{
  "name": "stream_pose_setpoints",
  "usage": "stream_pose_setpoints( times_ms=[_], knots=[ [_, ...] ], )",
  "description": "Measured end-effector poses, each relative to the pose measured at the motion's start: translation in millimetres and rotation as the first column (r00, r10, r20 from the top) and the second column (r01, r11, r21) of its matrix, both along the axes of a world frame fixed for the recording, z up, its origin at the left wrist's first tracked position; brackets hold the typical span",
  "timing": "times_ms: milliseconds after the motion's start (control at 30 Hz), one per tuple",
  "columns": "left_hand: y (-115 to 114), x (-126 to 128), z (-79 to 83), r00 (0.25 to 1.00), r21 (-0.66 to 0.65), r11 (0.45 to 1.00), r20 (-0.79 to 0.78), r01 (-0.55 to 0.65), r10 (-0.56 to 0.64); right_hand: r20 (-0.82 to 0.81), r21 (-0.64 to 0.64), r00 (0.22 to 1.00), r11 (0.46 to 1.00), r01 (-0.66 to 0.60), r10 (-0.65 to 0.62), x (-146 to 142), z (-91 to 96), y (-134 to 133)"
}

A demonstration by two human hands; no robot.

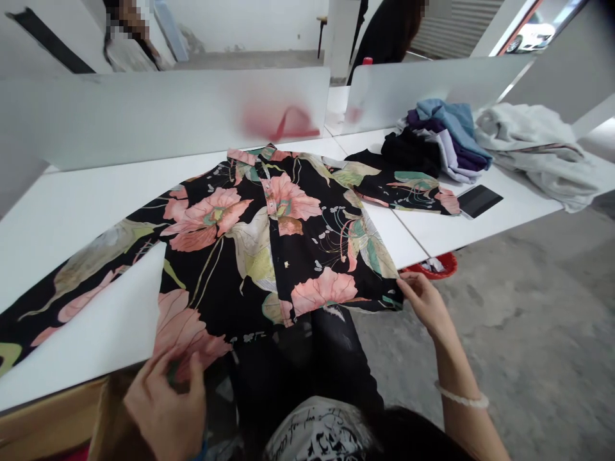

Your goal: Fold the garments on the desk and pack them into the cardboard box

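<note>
A black long-sleeved shirt (250,250) with large pink flowers and pale green leaves lies front up on the white table, collar away from me. Its sleeves stretch out to both sides, and its hem hangs over the near edge. My left hand (168,400) is at the hem's left corner, fingers and thumb curled around the cloth; their exact contact is partly hidden. At the right corner of the hem, my right hand (423,304) pinches the fabric between thumb and fingers. The right cuff lies beside a dark flat rectangular thing (480,201).
Folded clothes (446,137) and a pale grey garment heap (533,150) occupy the right of the white table (52,205). Frosted panels (192,112) line the back. A red basket (444,266) sits below the edge; a cardboard box (52,419) stands lower left. People are beyond the panels.
</note>
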State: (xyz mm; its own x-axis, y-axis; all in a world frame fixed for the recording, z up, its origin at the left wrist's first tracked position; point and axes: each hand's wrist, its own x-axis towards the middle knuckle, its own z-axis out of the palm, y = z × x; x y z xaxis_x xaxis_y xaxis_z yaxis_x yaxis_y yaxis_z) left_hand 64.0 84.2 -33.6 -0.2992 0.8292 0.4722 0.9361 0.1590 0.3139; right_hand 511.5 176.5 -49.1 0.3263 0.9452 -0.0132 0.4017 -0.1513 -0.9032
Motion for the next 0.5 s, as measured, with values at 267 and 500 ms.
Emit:
stream_pose_setpoints(
  times_ms=[267, 500],
  knots=[
    [64.3, 86.3, 4.1, 0.820, -0.125, 0.843, -0.199, 0.523, -0.537, 0.467, 0.070, 0.800, 0.918, 0.391, -0.377, 95.8, 30.2, 104.5],
    [70.6, 97.8, -4.7, 0.778, -0.226, 0.826, -0.281, 0.516, -0.562, 0.681, -0.099, 0.641, 0.823, 0.560, -0.354, 127.9, 49.4, 184.1]
  ],
)
